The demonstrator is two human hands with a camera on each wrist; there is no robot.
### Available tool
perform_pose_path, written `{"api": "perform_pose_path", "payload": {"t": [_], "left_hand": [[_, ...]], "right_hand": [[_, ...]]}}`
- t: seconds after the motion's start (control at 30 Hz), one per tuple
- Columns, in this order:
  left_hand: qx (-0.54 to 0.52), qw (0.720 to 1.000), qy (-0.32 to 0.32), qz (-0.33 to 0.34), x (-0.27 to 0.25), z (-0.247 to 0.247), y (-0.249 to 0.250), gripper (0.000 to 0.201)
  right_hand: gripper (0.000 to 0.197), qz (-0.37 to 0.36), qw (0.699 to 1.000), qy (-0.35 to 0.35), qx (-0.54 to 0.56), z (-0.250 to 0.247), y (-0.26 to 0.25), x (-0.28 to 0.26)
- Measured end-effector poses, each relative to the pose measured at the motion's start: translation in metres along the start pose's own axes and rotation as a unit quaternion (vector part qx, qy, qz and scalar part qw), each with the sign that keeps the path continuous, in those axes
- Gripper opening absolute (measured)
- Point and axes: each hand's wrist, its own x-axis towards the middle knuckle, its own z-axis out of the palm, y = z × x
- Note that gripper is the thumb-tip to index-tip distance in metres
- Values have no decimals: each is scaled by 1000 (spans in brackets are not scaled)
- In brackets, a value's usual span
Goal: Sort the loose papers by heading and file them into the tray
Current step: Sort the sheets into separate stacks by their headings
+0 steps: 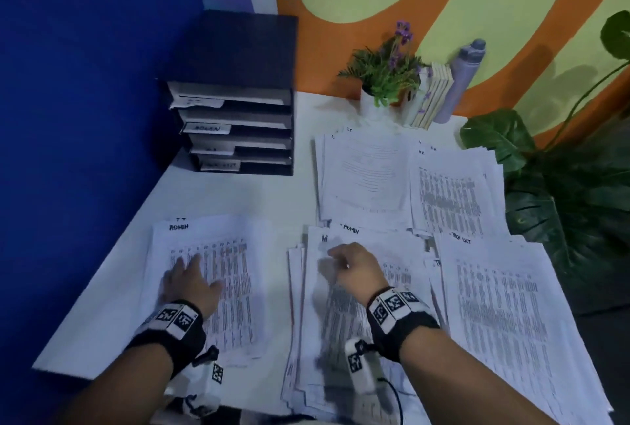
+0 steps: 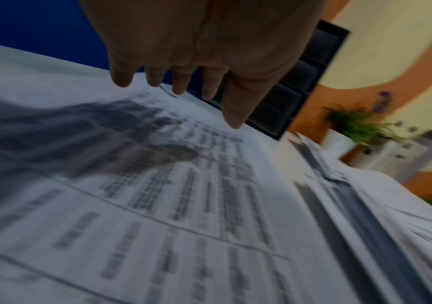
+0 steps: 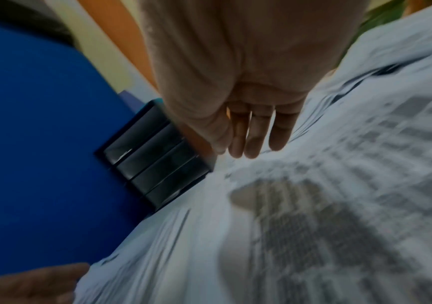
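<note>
White paper under both hands: I'm seeing left fingers (image 1: 184, 266) spread flat over the ADMIN sheet (image 1: 208, 288), right hand (image 1: 354, 266) hovering, fingers together, holding nothing, over the middle pile (image 1: 341, 339). Sorted piles are lying on the bench (image 1: 238, 196), tray (image 1: 238, 124) standing well apart. I'm judging the fanned edges risk slipping and mixing headings.

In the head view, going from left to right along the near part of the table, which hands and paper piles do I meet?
Left hand on the ADMIN sheet → right hand over the middle pile → rightmost pile.
</note>
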Motion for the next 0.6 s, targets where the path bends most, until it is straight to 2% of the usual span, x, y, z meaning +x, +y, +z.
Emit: {"api": "perform_pose_path", "payload": {"t": [0.1,0.17,0.27,0.33,0.4,0.47,0.6], "left_hand": [[-4,997,20,-78,7,-14,-44,81],[-34,995,13,-92,10,-18,-66,81],[-79,993,12,-90,11,-17,-86,77],[-76,994,11,-83,9,-19,-91,69],[-71,996,16,-56,9,-21,-93,49],[-96,995,28,-23,8,-22,-91,28],[-152,988,18,-1,3,-23,-88,26]], "right_hand": [[27,-15,999,-41,5,34,-32,4],[32,-1,998,-61,-2,55,-45,7],[35,17,995,-98,-31,82,-57,9],[26,21,994,-94,-48,96,-62,11],[12,26,995,-85,-52,106,-67,12],[15,33,995,-82,-49,114,-71,11],[10,72,995,-65,-9,121,-71,15]]}}
